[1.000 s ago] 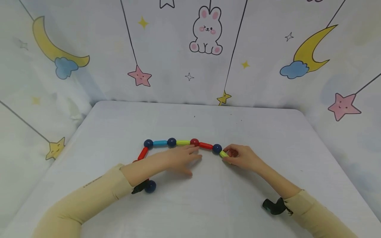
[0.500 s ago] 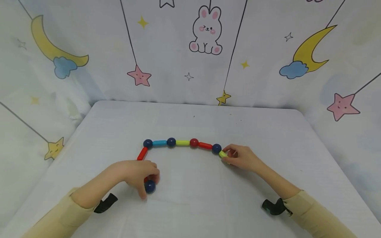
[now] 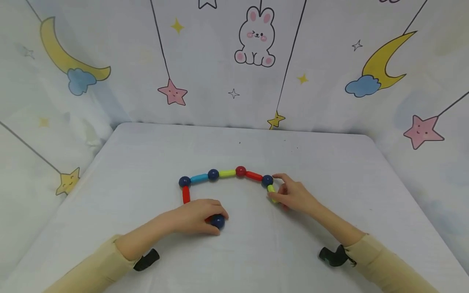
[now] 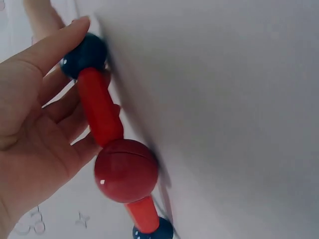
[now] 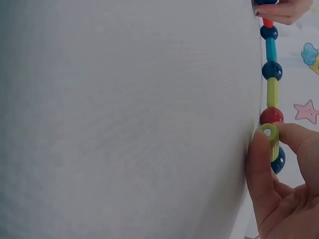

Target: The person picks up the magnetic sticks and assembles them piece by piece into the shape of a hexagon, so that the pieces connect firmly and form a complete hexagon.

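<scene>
A curved chain of coloured magnetic rods and balls lies on the white table. My left hand [image 3: 196, 215] grips the dark blue ball [image 3: 218, 221] at its near-left end, thumb on one side and fingers on the other. Behind that ball, the left wrist view shows a red rod [image 4: 99, 107] and a red ball [image 4: 126, 171], both mostly hidden in the head view. At the right end my right hand [image 3: 294, 195] pinches a yellow-green rod [image 3: 270, 189] joined to another dark blue ball [image 3: 267, 180]. The rod's bare end [image 5: 267, 132] faces the right wrist camera.
Between the hands the chain runs through a light blue rod [image 3: 199, 178], a yellow-green rod [image 3: 227, 173], a red ball [image 3: 240, 171] and a red rod [image 3: 254, 176]. Black wrist cameras [image 3: 146, 260] sit under both sleeves. A cartoon-printed cloth [image 3: 205, 53] hangs behind the table.
My left hand has come back from mid-chain to the near-left ball and moved it rightward, swinging the left red rod nearly straight. The right-end yellow-green rod has turned toward the near side.
</scene>
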Motion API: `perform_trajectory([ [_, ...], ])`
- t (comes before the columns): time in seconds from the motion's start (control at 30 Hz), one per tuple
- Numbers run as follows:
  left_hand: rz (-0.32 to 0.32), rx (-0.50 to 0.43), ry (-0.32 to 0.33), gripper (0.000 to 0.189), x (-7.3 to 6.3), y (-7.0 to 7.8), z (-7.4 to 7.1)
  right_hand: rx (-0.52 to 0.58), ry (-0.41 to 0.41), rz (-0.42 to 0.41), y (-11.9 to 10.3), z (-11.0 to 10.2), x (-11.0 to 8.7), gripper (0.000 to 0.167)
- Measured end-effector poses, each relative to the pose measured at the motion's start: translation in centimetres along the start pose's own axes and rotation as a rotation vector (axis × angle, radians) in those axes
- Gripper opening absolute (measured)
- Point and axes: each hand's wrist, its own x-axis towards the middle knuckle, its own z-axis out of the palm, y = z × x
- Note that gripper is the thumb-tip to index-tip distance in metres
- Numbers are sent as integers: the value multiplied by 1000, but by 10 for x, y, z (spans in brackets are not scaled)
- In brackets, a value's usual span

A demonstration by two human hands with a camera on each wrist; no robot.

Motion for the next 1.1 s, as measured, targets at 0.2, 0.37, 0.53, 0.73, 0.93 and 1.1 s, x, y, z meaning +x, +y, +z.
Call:
perform_trajectory([
  [0.2, -6, -29, -10, 46, 13, 11, 7, -196, 67, -168, -1, -3, 2, 52],
  [0.37, -73, -28, 50, 47, 7, 11, 7, -500, 75, -500, 2, -15, 5, 46],
  [0.53, -58, -42, 99, 38, 6, 8, 10, -595, 40, -693, 5, -19, 9, 35],
  [0.73, 5, -64, 112, 39, 19, 7, 17, -572, 47, -770, 1, -12, 13, 31],
  [0.93, 24, -46, 129, 39, 35, 12, 23, -498, 49, -841, -6, 0, 13, 27],
  [1.1, 3, -45, 132, 39, 40, 19, 23, -424, 0, -808, -10, 6, 9, 27],
])
